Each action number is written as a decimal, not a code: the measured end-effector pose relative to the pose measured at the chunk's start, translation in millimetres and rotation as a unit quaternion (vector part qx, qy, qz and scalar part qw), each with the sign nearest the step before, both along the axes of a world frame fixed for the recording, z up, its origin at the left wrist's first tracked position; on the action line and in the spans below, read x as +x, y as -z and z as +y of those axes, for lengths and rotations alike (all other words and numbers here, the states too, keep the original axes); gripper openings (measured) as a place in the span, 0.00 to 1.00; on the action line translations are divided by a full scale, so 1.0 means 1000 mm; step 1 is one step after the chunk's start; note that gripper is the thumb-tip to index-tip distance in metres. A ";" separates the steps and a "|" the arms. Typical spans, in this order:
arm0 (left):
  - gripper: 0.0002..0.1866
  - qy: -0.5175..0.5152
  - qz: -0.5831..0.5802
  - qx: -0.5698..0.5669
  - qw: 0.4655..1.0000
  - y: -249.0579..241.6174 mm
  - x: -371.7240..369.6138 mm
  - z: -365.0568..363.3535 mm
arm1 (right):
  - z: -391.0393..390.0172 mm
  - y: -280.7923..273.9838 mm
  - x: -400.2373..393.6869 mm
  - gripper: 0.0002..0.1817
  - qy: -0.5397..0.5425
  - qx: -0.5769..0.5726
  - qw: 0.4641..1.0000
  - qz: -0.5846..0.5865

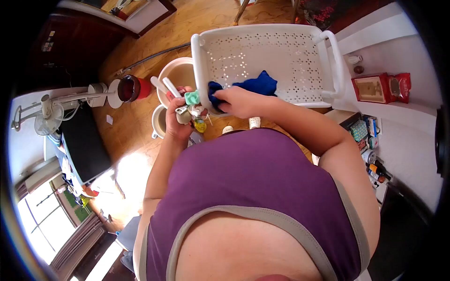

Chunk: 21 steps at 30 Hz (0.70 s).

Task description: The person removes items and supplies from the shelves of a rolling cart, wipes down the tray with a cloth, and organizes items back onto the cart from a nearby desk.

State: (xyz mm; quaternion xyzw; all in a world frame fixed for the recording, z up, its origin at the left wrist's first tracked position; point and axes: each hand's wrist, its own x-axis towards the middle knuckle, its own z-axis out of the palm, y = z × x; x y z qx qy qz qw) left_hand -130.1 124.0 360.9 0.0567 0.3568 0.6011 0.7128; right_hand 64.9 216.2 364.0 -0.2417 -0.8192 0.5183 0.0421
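My right hand [240, 101] is closed on a dark blue cloth [257, 85], part of which lies spread on the white perforated cart tray [262, 35]. At the tray's left corner my left hand [176, 121] is closed around a bunch of small items. Among them are a white stick-like piece [172, 87], a mint-green plastic piece [191, 98], a grey-beige rounded piece [183, 115] and a yellow packet [200, 125]. What exactly these are is too small to make out, and my fingers partly hide them.
Pale buckets [176, 70] stand on the wooden floor left of the cart. Farther left are a red bin with a dark liner [129, 89] and a standing fan [48, 121]. A red package [380, 89] and several bottles [376, 171] are on the right.
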 end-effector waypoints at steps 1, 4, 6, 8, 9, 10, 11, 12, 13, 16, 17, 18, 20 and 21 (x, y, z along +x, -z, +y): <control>0.15 0.001 -0.031 0.000 1.000 0.001 0.002 0.001 | 0.005 0.001 0.005 0.13 -0.004 0.001 1.000 -0.003; 0.16 -0.023 -0.011 -0.007 1.000 -0.010 0.012 0.002 | 0.013 -0.004 0.013 0.11 -0.034 -0.049 0.998 -0.034; 0.16 -0.038 -0.019 -0.012 0.999 -0.004 0.011 0.002 | 0.010 -0.010 0.015 0.13 -0.072 -0.080 0.994 0.003; 0.16 -0.039 -0.024 -0.002 0.999 0.000 0.010 0.002 | 0.007 -0.009 0.020 0.17 -0.101 -0.126 0.986 0.046; 0.16 -0.036 -0.033 0.010 0.999 -0.001 0.010 0.002 | 0.007 -0.008 0.020 0.17 -0.097 -0.121 0.987 0.044; 0.15 -0.024 -0.038 0.014 0.999 -0.003 0.010 0.002 | 0.006 -0.005 0.020 0.18 -0.101 -0.113 0.988 0.044; 0.15 -0.021 -0.041 0.016 0.999 -0.002 0.009 0.003 | 0.003 -0.002 0.021 0.20 -0.104 -0.107 0.988 0.044; 0.15 -0.018 -0.043 0.020 0.999 -0.001 0.007 0.003 | 0.003 0.000 0.019 0.22 -0.118 -0.095 0.988 0.027; 0.15 -0.014 -0.045 0.026 0.999 -0.001 0.007 0.003 | 0.001 -0.001 0.021 0.22 -0.116 -0.092 0.989 0.027; 0.15 0.002 0.004 0.015 1.000 -0.005 0.005 0.004 | -0.002 -0.014 0.023 0.21 -0.116 -0.044 0.990 -0.069; 0.15 0.016 0.017 0.002 1.000 -0.005 0.005 0.003 | -0.001 -0.015 0.029 0.21 -0.116 -0.043 0.990 -0.071; 0.15 0.010 -0.013 0.023 1.000 -0.005 0.007 0.002 | -0.001 -0.015 0.038 0.21 -0.104 -0.011 0.989 -0.101; 0.15 -0.017 0.010 0.008 1.000 -0.007 0.008 0.000 | -0.001 -0.012 0.072 0.19 -0.062 0.049 0.991 -0.110; 0.15 -0.042 0.037 -0.004 0.998 -0.007 0.009 0.000 | 0.003 -0.009 0.097 0.17 -0.032 0.079 0.992 -0.088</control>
